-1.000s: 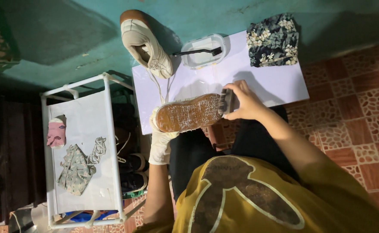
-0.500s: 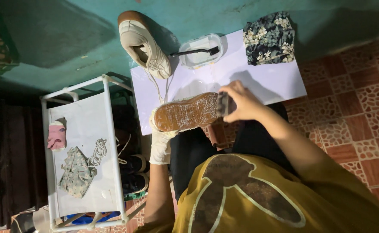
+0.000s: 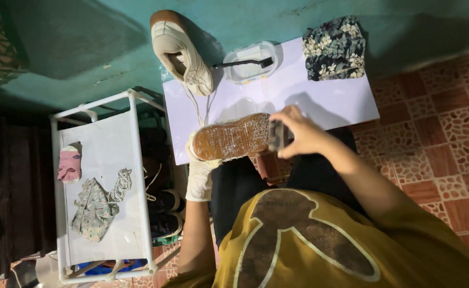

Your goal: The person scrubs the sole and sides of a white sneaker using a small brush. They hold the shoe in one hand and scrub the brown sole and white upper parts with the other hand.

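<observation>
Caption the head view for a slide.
Gloved left hand holds a shoe sole-up; bare right hand presses a brush to its heel.

Mustard shirt, white-gloved left hand [image 3: 200, 173]

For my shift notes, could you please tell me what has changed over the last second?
The bare right hand slid its dark brush slightly along the brown rubber sole, towards the toe. The white-gloved left hand still holds that shoe; everything else is unmoved.
</observation>
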